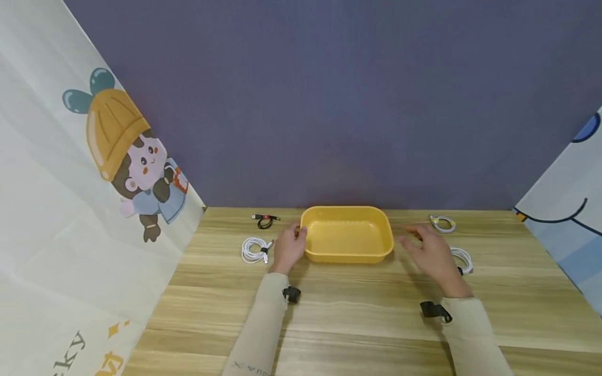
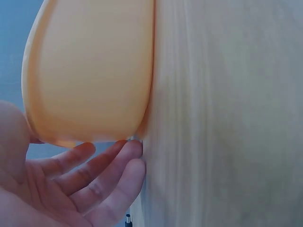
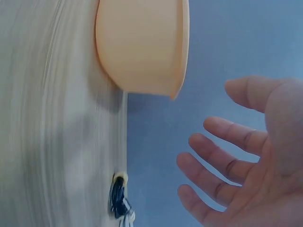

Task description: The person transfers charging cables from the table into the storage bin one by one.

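A yellow rectangular plastic tray (image 1: 347, 258) stands on the wooden table. At its left end my left hand (image 1: 289, 249) holds the rim, thumb over the edge and fingers against the outer wall. The left wrist view shows those fingers (image 2: 129, 182) along the tray's end (image 2: 90, 85). My right hand (image 1: 430, 256) is held off the tray's right end, fingers apart and slightly bent, with nothing in it. In the right wrist view a gap shows between the right hand (image 3: 236, 165) and the tray (image 3: 142, 47).
Left of the tray lie a short black USB cable (image 1: 265, 223) and a coiled white cable (image 1: 254, 250). To the right are a grey-white coiled cable (image 1: 443, 224) and another white coil (image 1: 463, 259), partly behind the right hand. A dark panel (image 1: 357, 104) rises behind the table (image 1: 357, 324).
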### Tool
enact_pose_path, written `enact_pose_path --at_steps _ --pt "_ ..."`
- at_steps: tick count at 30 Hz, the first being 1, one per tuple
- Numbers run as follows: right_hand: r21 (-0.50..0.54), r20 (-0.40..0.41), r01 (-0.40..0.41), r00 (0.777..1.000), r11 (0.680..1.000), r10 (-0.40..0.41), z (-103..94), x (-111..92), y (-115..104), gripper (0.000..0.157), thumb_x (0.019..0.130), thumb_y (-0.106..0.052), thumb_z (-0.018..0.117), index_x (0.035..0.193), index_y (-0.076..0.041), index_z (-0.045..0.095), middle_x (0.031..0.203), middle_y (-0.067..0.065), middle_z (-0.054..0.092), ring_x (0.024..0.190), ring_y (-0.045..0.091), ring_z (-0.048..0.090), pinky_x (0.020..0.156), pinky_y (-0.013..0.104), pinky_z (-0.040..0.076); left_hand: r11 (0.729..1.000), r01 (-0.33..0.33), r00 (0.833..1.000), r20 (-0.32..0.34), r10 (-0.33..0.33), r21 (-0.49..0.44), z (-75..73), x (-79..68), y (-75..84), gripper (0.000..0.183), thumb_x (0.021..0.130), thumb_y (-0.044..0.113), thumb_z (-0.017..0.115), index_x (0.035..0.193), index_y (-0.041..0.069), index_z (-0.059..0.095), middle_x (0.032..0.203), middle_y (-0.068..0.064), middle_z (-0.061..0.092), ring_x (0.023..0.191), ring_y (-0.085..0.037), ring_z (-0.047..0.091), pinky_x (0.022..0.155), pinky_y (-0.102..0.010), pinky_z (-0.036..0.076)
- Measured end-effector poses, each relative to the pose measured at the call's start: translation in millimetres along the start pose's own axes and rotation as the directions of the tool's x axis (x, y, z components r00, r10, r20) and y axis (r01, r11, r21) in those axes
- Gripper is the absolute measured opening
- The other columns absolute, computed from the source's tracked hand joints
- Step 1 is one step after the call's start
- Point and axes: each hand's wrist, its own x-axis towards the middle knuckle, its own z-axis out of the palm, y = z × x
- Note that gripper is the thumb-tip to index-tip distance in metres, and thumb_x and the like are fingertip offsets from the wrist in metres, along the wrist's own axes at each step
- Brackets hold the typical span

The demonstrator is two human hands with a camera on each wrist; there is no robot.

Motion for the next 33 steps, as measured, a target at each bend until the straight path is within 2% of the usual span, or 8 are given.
enact_pose_path --at_steps 9,17,23,27,31,33 --pt "0.001 0.007 -0.069 0.998 0.998 0.069 -13.8 -9.2 16.6 0.047 0.105 -0.032 0.058 0.134 0.005 0.059 0.126 0.028 0.058 0.11 0.047 0.061 0.083 0.061 0.05 0.999 -0.015 0.999 0.036 0.013 0.039 0.0 -4.9 -1.5 0.045 0.108 0.035 0.047 0.142 0.009 0.06 0.117 -0.016 0.074 0.102 -0.035 0.07 0.089 -0.051 0.056" --pt "-0.018 0.04 -0.16 0.986 0.987 0.16 -25.8 -16.6 30.0 0.055 0.108 -0.038 0.049 0.141 0.006 0.053 0.135 0.032 0.055 0.116 0.05 0.056 0.081 0.062 0.049 0.997 -0.029 0.999 0.034 0.026 0.077 1.5 -8.6 -4.4 0.046 0.109 0.035 0.045 0.143 0.009 0.059 0.125 -0.018 0.072 0.111 -0.044 0.067 0.094 -0.058 0.053" --pt "-0.028 0.045 -0.207 0.977 0.978 0.208 -31.5 -20.1 47.5 0.051 0.108 -0.032 0.049 0.14 0.007 0.054 0.134 0.035 0.054 0.112 0.051 0.055 0.079 0.06 0.049 0.996 -0.046 0.998 0.036 0.043 0.082 0.7 -8.7 -6.4 0.045 0.109 0.033 0.045 0.143 0.007 0.059 0.122 -0.019 0.073 0.108 -0.043 0.069 0.092 -0.057 0.054" --pt "-0.063 0.004 -0.21 0.978 0.976 0.211 -34.2 -23.2 59.2 0.047 0.106 -0.027 0.053 0.135 0.009 0.056 0.13 0.039 0.053 0.107 0.054 0.055 0.078 0.062 0.047 0.996 -0.047 0.998 0.038 0.045 0.072 -1.3 -9.5 -5.2 0.045 0.109 0.033 0.045 0.143 0.007 0.059 0.121 -0.018 0.073 0.106 -0.042 0.069 0.091 -0.056 0.054" --pt "-0.076 -0.034 -0.206 0.978 0.976 0.203 -36.5 -28.2 70.1 0.043 0.105 -0.022 0.055 0.131 0.012 0.057 0.125 0.042 0.053 0.102 0.054 0.053 0.09 0.067 0.038 0.997 -0.044 0.998 0.038 0.042 0.063 -2.9 -10.7 -4.2 0.044 0.109 0.033 0.046 0.142 0.008 0.06 0.119 -0.018 0.074 0.104 -0.041 0.069 0.09 -0.055 0.054" --pt "-0.07 -0.029 -0.216 0.976 0.974 0.214 -37.8 -31.2 74.9 0.044 0.105 -0.021 0.054 0.132 0.013 0.056 0.124 0.043 0.053 0.105 0.055 0.049 0.096 0.07 0.03 0.997 -0.045 0.998 0.035 0.043 0.063 -3.4 -11.6 -4.0 0.043 0.109 0.032 0.046 0.142 0.008 0.06 0.118 -0.018 0.074 0.104 -0.041 0.069 0.09 -0.055 0.055"
